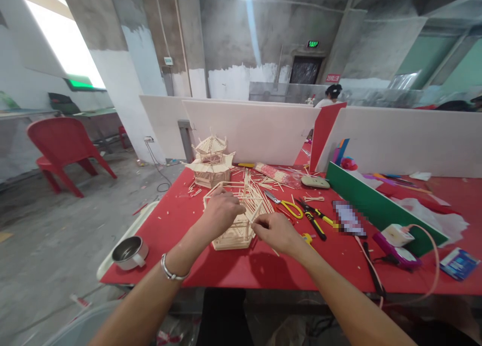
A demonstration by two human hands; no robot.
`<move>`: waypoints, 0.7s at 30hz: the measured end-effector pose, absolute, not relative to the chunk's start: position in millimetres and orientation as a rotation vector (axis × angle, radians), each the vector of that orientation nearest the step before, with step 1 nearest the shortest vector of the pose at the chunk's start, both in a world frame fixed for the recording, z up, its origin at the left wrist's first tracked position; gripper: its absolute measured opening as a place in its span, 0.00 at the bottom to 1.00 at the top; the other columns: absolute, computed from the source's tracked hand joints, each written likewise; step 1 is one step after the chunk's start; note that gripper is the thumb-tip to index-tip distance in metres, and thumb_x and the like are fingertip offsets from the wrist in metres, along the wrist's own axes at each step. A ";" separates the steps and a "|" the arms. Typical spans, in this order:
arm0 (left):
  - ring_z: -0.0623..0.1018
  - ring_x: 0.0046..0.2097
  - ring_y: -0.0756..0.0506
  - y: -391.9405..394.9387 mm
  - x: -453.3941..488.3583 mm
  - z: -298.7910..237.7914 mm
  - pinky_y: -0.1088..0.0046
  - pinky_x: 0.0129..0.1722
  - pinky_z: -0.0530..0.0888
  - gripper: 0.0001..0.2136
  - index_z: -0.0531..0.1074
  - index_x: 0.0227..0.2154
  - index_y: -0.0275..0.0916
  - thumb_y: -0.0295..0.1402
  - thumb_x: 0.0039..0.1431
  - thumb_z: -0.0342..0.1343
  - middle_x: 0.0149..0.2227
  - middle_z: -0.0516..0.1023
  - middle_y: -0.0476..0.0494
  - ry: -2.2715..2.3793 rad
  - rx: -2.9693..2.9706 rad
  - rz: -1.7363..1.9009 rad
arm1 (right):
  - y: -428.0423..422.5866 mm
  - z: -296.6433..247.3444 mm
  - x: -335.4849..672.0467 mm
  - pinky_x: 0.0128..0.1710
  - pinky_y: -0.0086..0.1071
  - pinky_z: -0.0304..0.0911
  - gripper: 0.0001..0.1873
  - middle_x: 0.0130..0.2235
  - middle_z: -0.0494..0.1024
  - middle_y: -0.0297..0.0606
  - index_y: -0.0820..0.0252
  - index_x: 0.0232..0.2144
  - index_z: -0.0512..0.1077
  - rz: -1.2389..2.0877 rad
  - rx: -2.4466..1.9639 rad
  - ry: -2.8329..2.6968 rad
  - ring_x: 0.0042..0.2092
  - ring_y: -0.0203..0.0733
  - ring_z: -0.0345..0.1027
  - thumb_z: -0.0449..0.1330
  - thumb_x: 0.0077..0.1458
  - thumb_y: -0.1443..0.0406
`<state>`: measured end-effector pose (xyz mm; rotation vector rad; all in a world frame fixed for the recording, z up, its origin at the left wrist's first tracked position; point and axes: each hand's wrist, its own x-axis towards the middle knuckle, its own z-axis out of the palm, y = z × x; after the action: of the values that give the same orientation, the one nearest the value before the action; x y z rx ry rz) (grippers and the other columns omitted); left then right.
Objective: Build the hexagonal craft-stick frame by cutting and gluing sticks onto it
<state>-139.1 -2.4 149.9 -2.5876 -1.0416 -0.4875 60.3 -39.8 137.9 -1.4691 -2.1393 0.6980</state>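
A six-sided frame of thin pale wooden sticks [232, 241] stands on the red table in front of me. My left hand [223, 211] is over its top, with fingers curled down on the upper sticks and the thumb mostly hidden. At the right side of the frame, my right hand [276, 230] has thumb and forefinger pinched together. Whatever lies between those fingertips is too small to make out. Behind the frame is a pagoda model [211, 162] of the same sticks, with two roof tiers. Loose sticks [259, 193] are scattered just beyond my hands.
Right of the frame lie yellow-handled scissors [289, 208], black-and-yellow pliers [315, 225] and a phone [348, 218]. A metal cup [130, 252] stands at the left edge. A green board [376, 205] and a power strip [395, 250] are at right. A person [331, 96] is beyond the partition.
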 end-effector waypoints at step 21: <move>0.70 0.29 0.49 -2.4 -138.6 149.8 0.65 0.38 0.58 0.12 0.78 0.24 0.43 0.25 0.60 0.54 0.22 0.75 0.49 -1.038 -2.581 -0.500 | -44.5 135.7 63.6 0.24 0.29 0.46 0.16 0.19 0.66 0.31 0.58 0.17 0.68 0.678 -1.523 -2.133 0.23 0.33 0.55 0.53 0.54 0.60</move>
<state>-138.6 -2.4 149.8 -2.5808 -1.0383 -0.4997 63.6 -44.5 135.7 -1.5226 -2.1334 0.6777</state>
